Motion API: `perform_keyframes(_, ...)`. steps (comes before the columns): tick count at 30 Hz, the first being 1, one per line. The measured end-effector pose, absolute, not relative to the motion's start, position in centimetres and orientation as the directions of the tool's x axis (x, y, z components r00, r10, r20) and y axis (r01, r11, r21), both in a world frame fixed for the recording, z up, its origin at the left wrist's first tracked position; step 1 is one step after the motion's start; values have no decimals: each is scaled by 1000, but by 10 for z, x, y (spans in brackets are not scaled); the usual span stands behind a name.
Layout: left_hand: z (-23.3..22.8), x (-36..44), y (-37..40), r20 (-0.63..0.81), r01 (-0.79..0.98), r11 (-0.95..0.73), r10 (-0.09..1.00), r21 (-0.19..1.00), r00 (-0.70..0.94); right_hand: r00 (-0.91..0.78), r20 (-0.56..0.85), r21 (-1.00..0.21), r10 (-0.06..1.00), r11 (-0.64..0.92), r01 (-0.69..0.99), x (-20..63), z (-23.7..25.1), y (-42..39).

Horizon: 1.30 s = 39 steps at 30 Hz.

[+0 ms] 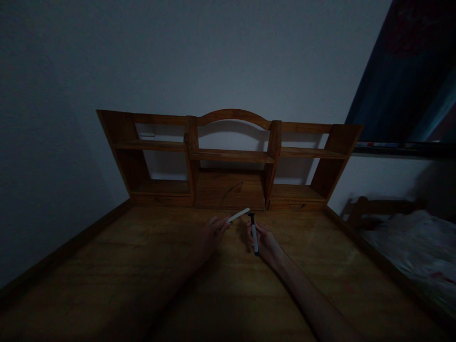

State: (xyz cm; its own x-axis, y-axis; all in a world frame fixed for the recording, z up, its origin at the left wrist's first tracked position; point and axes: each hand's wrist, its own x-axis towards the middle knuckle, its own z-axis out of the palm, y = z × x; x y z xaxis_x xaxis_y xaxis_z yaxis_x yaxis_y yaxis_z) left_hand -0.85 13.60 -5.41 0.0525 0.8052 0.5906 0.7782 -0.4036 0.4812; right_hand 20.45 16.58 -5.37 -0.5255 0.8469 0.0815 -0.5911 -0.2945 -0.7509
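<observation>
Left hand point(213, 231) pinches a white cap point(238, 215), right hand point(265, 243) grips the pen point(253, 233) upright, tips nearly touching above the wooden desk point(142, 266)

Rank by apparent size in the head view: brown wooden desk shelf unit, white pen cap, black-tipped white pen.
1. Brown wooden desk shelf unit, largest by far.
2. Black-tipped white pen, held in the right hand.
3. White pen cap, in the left hand; only slightly shorter, partly hidden, so unsure.
</observation>
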Motion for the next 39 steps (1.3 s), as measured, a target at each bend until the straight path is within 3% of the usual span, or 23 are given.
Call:
perform_keyframes(13, -54, -11, 137, 562, 764, -383, 827, 518, 33, -529, 105, -753, 842, -280, -595, 205, -57, 168)
perform_keyframes(20, -49, -6, 133, 576, 750, -450, 809, 485, 113, -526, 110, -754, 844, -274, -597, 204, -55, 167)
perform_keyframes(39, -51, -9, 134, 566, 740, -411, 823, 532, 51, -535, 84, -749, 841, -300, -590, 205, -50, 164)
